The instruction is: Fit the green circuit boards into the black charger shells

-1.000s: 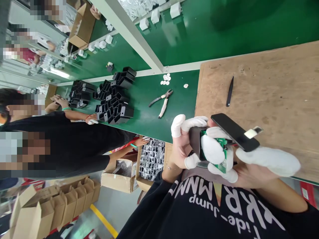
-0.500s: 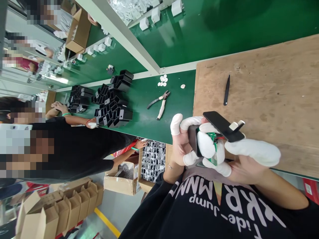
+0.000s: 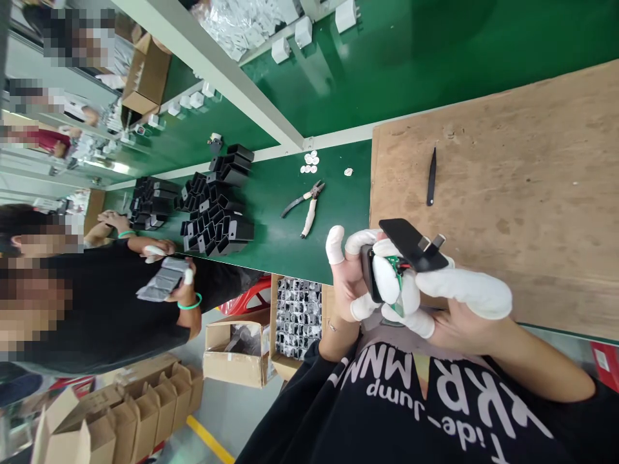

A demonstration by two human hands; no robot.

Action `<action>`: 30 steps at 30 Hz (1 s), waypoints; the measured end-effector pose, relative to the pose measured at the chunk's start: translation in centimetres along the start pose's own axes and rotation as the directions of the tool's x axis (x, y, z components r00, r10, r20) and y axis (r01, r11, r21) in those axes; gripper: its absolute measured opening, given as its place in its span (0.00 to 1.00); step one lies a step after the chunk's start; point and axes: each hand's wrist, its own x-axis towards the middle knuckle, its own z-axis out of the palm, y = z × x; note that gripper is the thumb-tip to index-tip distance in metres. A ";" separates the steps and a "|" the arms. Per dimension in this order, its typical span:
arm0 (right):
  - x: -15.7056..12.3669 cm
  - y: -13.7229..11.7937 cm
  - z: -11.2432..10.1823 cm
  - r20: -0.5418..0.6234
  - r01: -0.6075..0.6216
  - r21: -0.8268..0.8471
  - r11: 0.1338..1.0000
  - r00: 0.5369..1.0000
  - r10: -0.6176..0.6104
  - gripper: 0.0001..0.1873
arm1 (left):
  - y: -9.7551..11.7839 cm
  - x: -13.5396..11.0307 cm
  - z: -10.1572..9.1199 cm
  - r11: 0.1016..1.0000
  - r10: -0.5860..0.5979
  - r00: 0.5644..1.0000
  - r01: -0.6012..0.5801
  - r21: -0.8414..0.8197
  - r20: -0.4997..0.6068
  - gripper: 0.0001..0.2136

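White finger cots cover the fingers of both my hands. My left hand is closed around a black plastic charger housing. My right hand grips a green circuit board at the housing's open side. Joined to the board by red wire, a black cover plate with two metal plug prongs stands tilted over my right fingers. Much of the board is hidden behind the finger cots. Beyond my hands, black tweezers lie on a brown board.
Pliers and several small white rolled cots lie on the green table. Stacked black housings stand to the left, near a co-worker. A carton of wrapped parts is below the table edge. A metal post crosses the view.
My hands keep their grip on the housing and the board; the cover plate has shifted slightly left in view. The co-worker's hand has risen from the carton with a grey wrapped bundle.
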 end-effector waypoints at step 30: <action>0.0 0.6 0.4 -0.063 0.105 -0.150 0.983 0.991 -0.116 0.14 | 0.7 0.2 0.9 0.994 -0.113 0.992 0.112 -0.017 -0.062 0.51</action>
